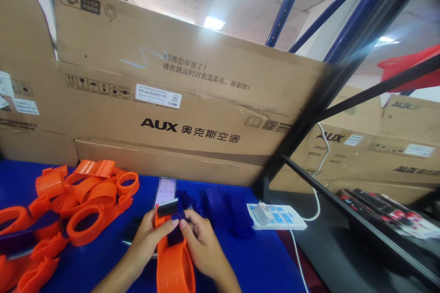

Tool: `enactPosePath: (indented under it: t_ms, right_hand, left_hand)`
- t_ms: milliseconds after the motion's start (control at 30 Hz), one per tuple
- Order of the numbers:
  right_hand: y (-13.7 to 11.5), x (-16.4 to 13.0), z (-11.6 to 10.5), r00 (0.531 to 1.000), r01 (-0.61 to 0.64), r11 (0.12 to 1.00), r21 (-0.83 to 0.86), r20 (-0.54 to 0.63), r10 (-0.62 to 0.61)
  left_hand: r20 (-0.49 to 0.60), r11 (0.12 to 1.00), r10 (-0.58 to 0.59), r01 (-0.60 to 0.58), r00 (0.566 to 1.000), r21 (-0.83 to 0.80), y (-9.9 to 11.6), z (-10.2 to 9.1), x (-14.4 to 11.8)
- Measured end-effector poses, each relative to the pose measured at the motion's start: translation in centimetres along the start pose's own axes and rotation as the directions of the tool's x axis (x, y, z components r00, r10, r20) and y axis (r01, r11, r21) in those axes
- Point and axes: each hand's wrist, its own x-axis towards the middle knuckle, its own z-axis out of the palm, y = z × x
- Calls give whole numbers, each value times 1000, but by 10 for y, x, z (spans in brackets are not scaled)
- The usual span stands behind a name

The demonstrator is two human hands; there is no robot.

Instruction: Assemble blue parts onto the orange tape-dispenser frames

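An orange tape dispenser [175,268] sits between my hands at the bottom middle, its ring toward me and a black piece [167,208] at its far end. My left hand [151,231] is closed around the dispenser's side, thumb on top. Against the other side, my right hand [202,240] pinches a small dark blue piece [178,214] near the black end; its exact shape is partly hidden by fingers. Just beyond stands or lies a phone [166,191] with a lit screen. Dark blue pieces [223,206] lie to the right of it.
Several orange tape dispensers [92,192] are heaped on the blue tabletop [254,256] at left. A white power strip [277,216] with a plug and cable lies at right. Large cardboard boxes [165,151] wall off the back. A dark metal rack post [295,128] slants up at right.
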Motion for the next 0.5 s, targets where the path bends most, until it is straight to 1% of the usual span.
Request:
enactPosePath:
  t_ms: [67,167,233,333,433,500]
  right_hand:
    - [3,-1,3,999,-1,999,-41,-33,0]
    - [8,-2,8,987,38,989,-142,-152,-60]
    - [11,-3,10,969,75,979,-192,-216,-116]
    - [14,-5,13,942,104,967,-233,-288,-171]
    - [16,-6,16,929,94,959,-269,-322,-181]
    - [17,-5,18,941,89,952,-292,-289,-176]
  left_hand:
    - [-30,1000,6,-7,1000,-12,-2,1,-3]
    - [-43,996,82,-80,996,30,-5,-1,-2]
    - [-18,989,130,-128,991,68,-6,-2,0]
    - [34,985,149,-151,988,83,-5,-3,1]
    - [93,984,155,-162,983,68,-6,-2,-1]
    - [76,984,164,-168,984,60,-9,-2,-3]
